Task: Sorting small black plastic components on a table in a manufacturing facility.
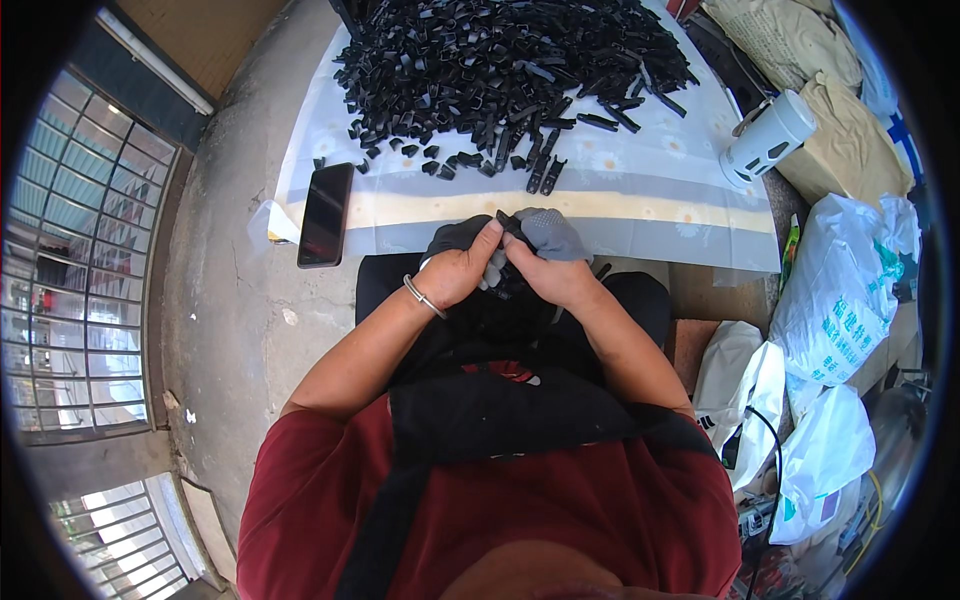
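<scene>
Both hands meet at the lap — left hand (455,272) and right hand (550,275) pinching one small black piece (508,224) between their fingertips, its long axis tilted up-left.

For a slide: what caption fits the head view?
Left hand and right hand pinch a small black plastic part beside a pile of black plastic parts.

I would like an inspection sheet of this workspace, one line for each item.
Surface: pale sheet spread on a concrete floor.
Job's things: small black part held between both hands; big pile of black parts on the sheet.
Clutter: black phone at the sheet's left edge; white cup; white bags and sacks on the right.
Grippers: left hand and right hand both pinch the part; grey cloth behind them.
Cables: black cable by the bags.
Surroundings: window grille on the left.
</scene>
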### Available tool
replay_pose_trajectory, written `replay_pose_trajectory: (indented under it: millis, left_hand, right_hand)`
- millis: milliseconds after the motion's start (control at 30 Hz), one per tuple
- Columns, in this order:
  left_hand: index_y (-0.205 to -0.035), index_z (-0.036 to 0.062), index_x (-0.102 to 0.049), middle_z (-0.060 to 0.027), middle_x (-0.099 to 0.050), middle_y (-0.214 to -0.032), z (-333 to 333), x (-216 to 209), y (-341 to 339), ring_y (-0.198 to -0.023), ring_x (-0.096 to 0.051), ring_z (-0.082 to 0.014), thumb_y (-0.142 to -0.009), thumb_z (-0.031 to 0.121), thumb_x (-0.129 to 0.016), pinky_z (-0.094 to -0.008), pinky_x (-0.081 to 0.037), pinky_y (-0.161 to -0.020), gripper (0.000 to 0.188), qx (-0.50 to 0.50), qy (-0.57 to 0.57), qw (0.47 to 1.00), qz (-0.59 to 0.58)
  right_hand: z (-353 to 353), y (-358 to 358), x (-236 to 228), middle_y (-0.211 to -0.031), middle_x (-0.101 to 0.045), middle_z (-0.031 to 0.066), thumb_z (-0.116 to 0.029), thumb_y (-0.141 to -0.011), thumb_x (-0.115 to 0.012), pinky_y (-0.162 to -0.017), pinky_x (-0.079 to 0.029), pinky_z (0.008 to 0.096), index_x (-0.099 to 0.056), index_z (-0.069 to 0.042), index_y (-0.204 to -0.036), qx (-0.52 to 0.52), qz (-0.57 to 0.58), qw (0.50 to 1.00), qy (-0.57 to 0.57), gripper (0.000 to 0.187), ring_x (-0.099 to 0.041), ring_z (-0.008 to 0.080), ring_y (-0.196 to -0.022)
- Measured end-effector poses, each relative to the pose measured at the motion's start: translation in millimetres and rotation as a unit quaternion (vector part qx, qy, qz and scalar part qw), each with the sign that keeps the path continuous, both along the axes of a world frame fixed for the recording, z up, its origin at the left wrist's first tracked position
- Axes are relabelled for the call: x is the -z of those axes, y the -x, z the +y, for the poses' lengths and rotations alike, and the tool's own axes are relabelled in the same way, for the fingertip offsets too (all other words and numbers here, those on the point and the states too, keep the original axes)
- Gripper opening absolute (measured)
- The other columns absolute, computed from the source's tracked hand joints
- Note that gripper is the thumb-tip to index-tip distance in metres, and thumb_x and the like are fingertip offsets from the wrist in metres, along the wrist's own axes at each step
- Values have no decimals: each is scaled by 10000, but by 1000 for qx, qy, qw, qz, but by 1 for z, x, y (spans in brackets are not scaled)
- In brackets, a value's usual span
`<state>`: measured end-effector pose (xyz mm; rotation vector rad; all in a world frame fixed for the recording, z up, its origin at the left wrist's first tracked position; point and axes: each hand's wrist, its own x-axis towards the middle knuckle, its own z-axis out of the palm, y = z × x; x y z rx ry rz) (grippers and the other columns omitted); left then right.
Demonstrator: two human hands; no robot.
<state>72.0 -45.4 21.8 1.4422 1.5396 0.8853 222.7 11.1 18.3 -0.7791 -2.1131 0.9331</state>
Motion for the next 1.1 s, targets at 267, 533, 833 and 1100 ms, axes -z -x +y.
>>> replay_pose_trajectory:
  millis: [267, 533, 833, 1100]
  left_hand:
    - [-911, 2, -590, -105, -620, -794, 4, 2, 7, -726, -583, -226, -933, 362, -346, -309, -447, -687, 435, -52, -79, 993, -73]
    - [-900, -4, -590, -145, -616, -800, 2, -6, 10, -740, -584, -273, -932, 317, -346, -330, -451, -684, 405, -14, -78, 997, 2]
    - [-900, 6, -575, -215, -593, -806, 0, -19, 13, -774, -570, -370, -924, 331, -334, -406, -451, -682, 406, 137, 104, 959, 223]
    - [-994, 77, -577, -156, -618, -820, 69, 5, 23, -746, -593, -319, -853, 264, -458, -397, -467, -662, 262, -42, -212, 883, 417]
  right_hand:
    - [-10, -19, -15, -779, -583, 131, -203, -815, -579, -642, -436, 376, -577, -18, -866, 37, -96, 976, -193, 192, -554, 301, -724]
    - [-9, -20, -18, -870, -605, 115, -188, -802, -582, -710, -444, 386, -595, -37, -920, -19, -68, 975, -210, 191, -557, 311, -819]
    - [-9, -8, 21, -915, -598, 138, -266, -824, -540, -762, -428, 405, -586, -30, -962, -28, -111, 976, -186, 276, -549, 321, -865]
    - [72, -27, -15, -861, -596, 149, -96, -721, -518, -686, -456, 403, -598, -55, -898, 134, -298, 878, -350, 199, -572, 312, -793]
